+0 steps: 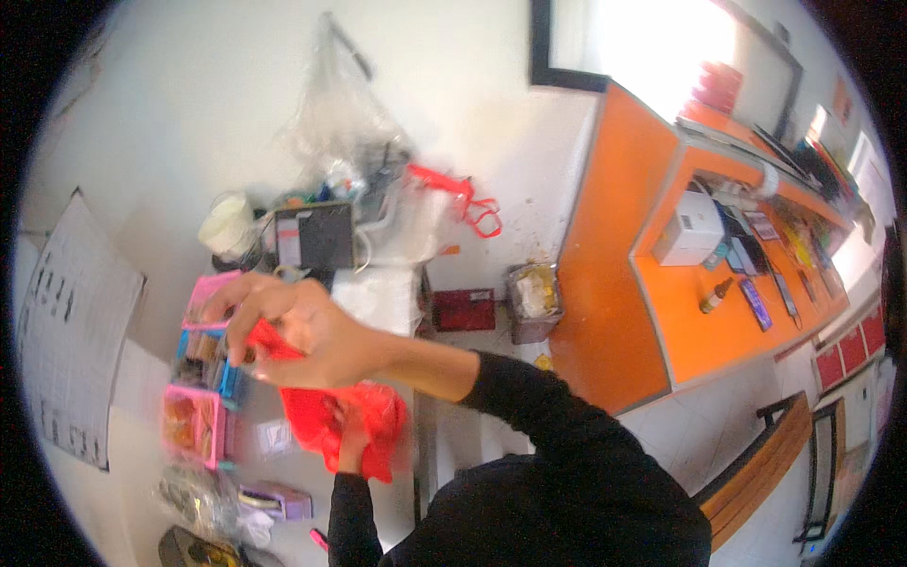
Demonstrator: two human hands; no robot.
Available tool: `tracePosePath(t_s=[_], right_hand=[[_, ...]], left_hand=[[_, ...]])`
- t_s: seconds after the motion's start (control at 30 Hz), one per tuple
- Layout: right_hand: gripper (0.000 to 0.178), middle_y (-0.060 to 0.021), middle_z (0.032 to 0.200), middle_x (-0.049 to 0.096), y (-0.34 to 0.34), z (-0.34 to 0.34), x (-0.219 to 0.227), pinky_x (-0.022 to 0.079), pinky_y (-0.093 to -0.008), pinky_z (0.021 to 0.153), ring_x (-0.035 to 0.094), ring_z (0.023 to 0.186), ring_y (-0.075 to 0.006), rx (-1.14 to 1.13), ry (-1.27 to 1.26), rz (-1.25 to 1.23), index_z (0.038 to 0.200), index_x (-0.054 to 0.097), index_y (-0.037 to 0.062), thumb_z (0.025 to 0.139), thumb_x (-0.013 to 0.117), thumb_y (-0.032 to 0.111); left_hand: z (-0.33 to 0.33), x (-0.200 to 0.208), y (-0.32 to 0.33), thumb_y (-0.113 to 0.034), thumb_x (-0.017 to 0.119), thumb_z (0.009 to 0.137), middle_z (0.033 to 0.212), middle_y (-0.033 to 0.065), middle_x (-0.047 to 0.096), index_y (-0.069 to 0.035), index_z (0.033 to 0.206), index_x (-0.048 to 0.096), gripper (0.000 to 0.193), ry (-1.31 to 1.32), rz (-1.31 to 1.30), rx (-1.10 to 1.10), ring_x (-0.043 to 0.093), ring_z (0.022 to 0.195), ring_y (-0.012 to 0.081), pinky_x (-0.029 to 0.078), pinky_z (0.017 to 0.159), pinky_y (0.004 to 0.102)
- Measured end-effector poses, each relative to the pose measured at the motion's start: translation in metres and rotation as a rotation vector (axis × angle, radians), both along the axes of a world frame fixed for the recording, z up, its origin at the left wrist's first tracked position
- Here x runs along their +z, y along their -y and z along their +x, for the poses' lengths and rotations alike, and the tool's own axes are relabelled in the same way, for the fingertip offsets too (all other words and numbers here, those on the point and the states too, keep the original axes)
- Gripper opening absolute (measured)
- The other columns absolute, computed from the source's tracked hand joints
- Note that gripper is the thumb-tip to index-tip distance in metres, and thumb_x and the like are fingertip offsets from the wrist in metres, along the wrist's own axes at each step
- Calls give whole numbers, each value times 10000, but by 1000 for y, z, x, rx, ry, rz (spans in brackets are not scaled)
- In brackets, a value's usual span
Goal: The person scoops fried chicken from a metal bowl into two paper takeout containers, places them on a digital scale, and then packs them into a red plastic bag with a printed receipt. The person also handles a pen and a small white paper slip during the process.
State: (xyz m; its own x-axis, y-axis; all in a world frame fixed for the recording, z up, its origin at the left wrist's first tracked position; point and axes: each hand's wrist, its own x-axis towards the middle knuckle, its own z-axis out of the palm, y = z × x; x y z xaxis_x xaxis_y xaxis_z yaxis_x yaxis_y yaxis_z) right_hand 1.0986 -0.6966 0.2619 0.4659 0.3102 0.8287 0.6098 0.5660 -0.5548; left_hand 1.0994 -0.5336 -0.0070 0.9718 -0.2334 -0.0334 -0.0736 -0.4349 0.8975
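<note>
A crumpled red plastic bag (378,430) is over the grey table, between my two hands. My right hand (316,335) is raised above it, fingers curled, with a red upper part of the bag in its grip. Lower down, my left hand (351,437) is pressed into the folds and grips the bag; red plastic partly covers its fingers. Whether anything is inside the bag I cannot make out.
Pink and blue baskets (194,425) with small goods line the table's left side, by a small clear packet (274,438). A purple holder (274,501) lies nearer. Clear plastic bags (340,123) hang on the wall. A waste bin (534,302) stands beside the orange counter (614,265).
</note>
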Motion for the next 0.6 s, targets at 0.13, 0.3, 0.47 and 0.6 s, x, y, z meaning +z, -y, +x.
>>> tracePosePath(t_s=[0.13, 0.3, 0.47, 0.6], right_hand=[[149, -131, 1006, 461, -1, 8, -11, 350, -321, 807, 425, 980, -212, -92, 111, -128, 758, 538, 43, 613, 549, 10], [105, -184, 1024, 441, 20, -28, -9, 402, -285, 666, 458, 936, -265, -234, 18, -298, 703, 496, 61, 633, 570, 86], [144, -167, 965, 453, 36, -32, -33, 391, -249, 563, 465, 845, -243, -274, -61, -376, 709, 485, 57, 602, 567, 106], [182, -152, 865, 498, 52, -33, -33, 380, -269, 534, 472, 658, -170, -317, -158, -321, 751, 508, 87, 578, 563, 96]], left_hand=[[-1, -1, 6, -333, 477, 759, 1205, 155, 314, -22, 1177, 314, 546, -178, -284, 42, 297, 1123, 242, 258, 907, 337], [-19, 95, -13, -339, 480, 762, 1213, 168, 307, -29, 1193, 290, 564, 149, -93, -222, 311, 1116, 267, 246, 924, 330], [-81, 119, -51, -354, 563, 648, 1109, 161, 416, -71, 1165, 354, 625, 421, 848, -396, 349, 1078, 302, 289, 886, 386], [-94, 94, -63, -281, 537, 648, 972, 95, 499, -98, 1047, 452, 446, 313, 1164, -517, 454, 952, 232, 344, 806, 336]])
